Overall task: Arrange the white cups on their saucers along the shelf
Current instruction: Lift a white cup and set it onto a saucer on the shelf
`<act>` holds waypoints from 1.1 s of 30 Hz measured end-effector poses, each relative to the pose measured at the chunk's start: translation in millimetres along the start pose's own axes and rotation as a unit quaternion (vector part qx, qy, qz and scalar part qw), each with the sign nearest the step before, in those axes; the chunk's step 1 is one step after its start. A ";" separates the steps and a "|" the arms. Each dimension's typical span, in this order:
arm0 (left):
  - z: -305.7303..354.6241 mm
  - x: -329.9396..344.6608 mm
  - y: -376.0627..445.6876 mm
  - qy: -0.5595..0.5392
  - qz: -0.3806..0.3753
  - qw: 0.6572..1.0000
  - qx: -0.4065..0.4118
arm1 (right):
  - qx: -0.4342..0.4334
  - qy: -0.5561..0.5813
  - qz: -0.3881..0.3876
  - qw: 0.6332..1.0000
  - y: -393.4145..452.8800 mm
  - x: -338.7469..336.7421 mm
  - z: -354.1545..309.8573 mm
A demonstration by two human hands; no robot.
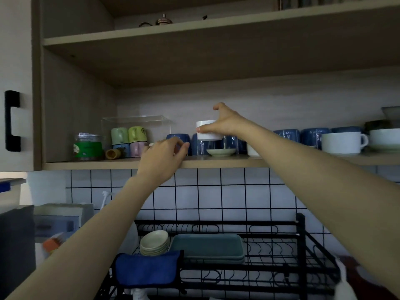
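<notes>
Lowering white cup point(208, 131) in right hand point(225, 123) grip, pinched at rim; centring over saucer point(220, 151) at 6 o'clock. Left hand point(161, 158) loosely curled, grasping nothing, resting on shelf point(91, 165) edge, 9 o'clock of saucer.

I see dim light | wood-grain wall cabinet point(75, 100), black door handle point(12, 121) at its left | white tiled wall point(238, 195), dark grout, below cabinet | black wire dish rack point(281, 252) beneath the tiles.

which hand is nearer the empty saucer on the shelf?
Right. The right hand holds the white cup just above the saucer; the left hand rests at the shelf edge, off to its left.
</notes>
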State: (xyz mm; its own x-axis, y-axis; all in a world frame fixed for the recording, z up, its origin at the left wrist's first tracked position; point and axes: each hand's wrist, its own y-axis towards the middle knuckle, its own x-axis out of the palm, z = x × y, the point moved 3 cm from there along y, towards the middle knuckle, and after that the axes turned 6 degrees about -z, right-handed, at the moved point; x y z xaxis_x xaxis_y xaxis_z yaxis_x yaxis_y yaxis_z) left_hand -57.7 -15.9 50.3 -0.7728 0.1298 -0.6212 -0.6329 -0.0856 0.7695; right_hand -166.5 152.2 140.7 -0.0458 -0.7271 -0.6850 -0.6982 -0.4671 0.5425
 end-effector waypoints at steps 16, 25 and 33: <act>33.0 54.8 88.7 -0.043 -0.315 0.947 -0.045 | 0.016 -0.013 0.024 0.999 -12.5 -46.6 29.2; 45.5 59.7 96.7 -0.014 -0.350 0.935 -0.055 | 0.002 -0.013 0.023 1.000 -18.9 -51.1 32.4; 41.8 63.8 100.7 -0.031 -0.326 0.944 -0.046 | -0.013 0.001 0.027 1.000 -26.2 -49.7 28.9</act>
State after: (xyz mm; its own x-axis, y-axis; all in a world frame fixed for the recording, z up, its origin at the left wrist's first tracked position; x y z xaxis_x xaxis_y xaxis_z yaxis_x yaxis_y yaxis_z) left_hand -168.8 25.0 94.3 -0.2151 0.2417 -0.9462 -0.9766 -0.0526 0.2086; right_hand -166.5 215.1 146.5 -0.0817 -0.7533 -0.6526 -0.6758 -0.4394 0.5918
